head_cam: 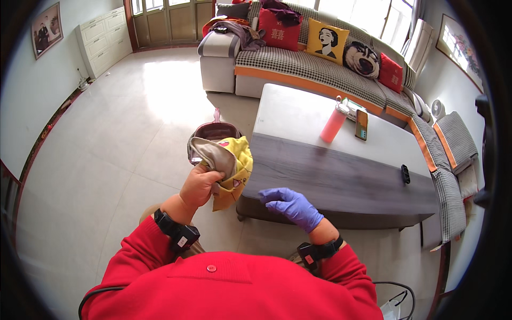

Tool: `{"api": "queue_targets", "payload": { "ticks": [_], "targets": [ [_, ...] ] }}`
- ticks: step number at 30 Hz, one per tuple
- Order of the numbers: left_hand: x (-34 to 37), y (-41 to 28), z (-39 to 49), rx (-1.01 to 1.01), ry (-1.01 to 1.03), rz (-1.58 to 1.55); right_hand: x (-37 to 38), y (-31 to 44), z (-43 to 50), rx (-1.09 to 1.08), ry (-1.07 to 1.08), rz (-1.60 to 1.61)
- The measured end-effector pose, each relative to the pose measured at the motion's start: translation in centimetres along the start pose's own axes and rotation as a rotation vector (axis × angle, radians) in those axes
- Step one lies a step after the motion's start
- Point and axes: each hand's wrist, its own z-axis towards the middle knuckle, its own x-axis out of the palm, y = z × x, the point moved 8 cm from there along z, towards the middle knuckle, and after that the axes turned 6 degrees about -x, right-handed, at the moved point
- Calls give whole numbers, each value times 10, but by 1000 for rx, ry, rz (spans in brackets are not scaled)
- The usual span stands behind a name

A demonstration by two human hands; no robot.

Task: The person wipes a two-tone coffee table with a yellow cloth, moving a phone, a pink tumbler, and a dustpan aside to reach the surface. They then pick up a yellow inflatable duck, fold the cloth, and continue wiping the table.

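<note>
My bare left hand (199,187) grips a yellow printed cloth item with a beige lining (236,176), bunched and hanging down beside the coffee table's left end. Beyond it, partly hidden by the cloth, is a dustpan-like or bin-like container (216,131) with a pink handle; its exact kind is unclear. My right hand (294,208), in a thin purple glove, is held over the near edge of the coffee table (320,172) with fingers slightly bent and nothing in them. Both wrists carry black strapped devices.
On the table stand a pink bottle (334,124), a smartphone (361,125) and a small black object (405,174). A corner sofa (304,76) with cushions runs behind and to the right. A white chest of drawers (105,42) stands at the far left wall.
</note>
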Motion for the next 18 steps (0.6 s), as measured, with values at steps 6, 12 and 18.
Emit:
{"api": "queue_targets", "payload": {
  "ticks": [6, 12, 18],
  "targets": [
    [66, 25, 19, -57, 306, 295, -12, 14, -1, -19, 31, 282],
    [81, 78, 63, -254, 288, 366, -62, -22, 5, -70, -448, 607],
    [63, 97, 81, -280, 255, 107, -89, -19, -2, -155, -516, 698]
  ]
}}
